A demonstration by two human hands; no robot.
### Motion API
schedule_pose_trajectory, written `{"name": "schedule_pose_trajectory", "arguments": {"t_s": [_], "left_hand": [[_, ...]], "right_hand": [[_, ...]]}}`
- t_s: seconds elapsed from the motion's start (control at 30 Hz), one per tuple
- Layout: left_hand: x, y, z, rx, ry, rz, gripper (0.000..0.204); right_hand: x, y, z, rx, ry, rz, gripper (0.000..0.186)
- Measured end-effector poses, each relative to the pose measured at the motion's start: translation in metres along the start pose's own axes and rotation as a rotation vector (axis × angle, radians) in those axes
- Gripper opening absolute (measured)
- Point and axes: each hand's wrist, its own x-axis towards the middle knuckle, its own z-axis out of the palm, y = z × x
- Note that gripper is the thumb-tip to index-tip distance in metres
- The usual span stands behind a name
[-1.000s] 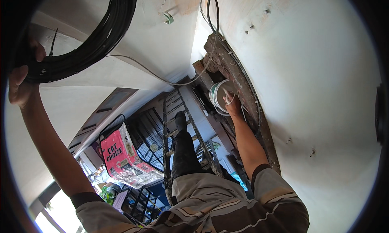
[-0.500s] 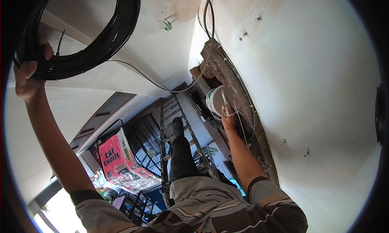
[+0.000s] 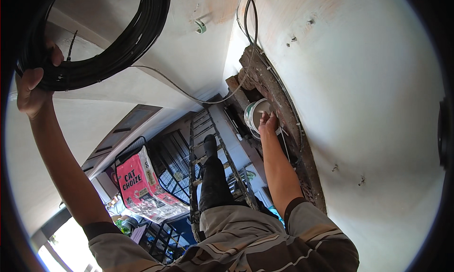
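My left hand [image 3: 34, 92] is raised at the upper left, its fingers and thumb wrapped round a thick coil of black cable [image 3: 101, 67]. A thin cable [image 3: 165, 80] runs from the coil, sagging across to the corner where other cables hang. Lower down on the right, my right hand [image 3: 268, 123] is over the rim of a white bucket [image 3: 248, 117], which holds something grey. Its fingers are bent close together, and a small pale piece shows by the fingertips; what it is cannot be made out. A thin white strip [image 3: 285, 143] hangs just below this hand.
A ladder [image 3: 226, 161] stands beneath me, with my leg on it. Brown beams or a rough ledge [image 3: 279, 90] run along the white wall [image 3: 369, 106]; black cables [image 3: 299, 116] follow them. A pink sack [image 3: 142, 182] hangs by a dark metal cage [image 3: 165, 161]. Hooks stick out of the walls.
My right hand has moved slightly up over the bucket; the long pale stick and white loop seen at it before no longer show clearly. My left hand still holds the coil.
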Motion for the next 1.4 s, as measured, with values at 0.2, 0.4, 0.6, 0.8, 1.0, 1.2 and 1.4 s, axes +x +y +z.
{"name": "schedule_pose_trajectory", "arguments": {"t_s": [0.2,0.4,0.6,0.8,1.0,1.2,1.4], "left_hand": [[-0.002,0.002,0.003,0.035,0.045,-0.049,0.057],[-0.003,0.003,0.011,0.058,0.107,-0.068,0.056],[0.002,0.005,0.022,0.089,0.151,-0.04,0.056],[0.0,0.005,0.028,0.07,0.204,-0.017,0.055],[0.004,0.008,0.027,0.033,0.161,-0.007,0.054],[-0.001,0.01,0.039,-0.057,0.25,0.018,0.053],[0.009,0.019,0.056,-0.066,0.34,0.028,0.056]], "right_hand": [[0.0,-0.005,-0.025,0.185,-0.171,0.078,0.024],[-0.044,-0.003,-0.048,-0.597,-0.231,-0.329,0.032],[-0.062,-0.011,-0.089,-1.115,-0.478,-1.235,0.018],[-0.088,-0.015,-0.116,-1.435,-0.606,-1.407,0.039],[-0.095,-0.004,-0.135,-1.593,-0.603,-1.329,0.029],[-0.097,-0.001,-0.141,-1.598,-0.601,-1.363,0.027],[-0.139,-0.03,-0.129,-1.546,-0.716,-1.442,0.033]]}}
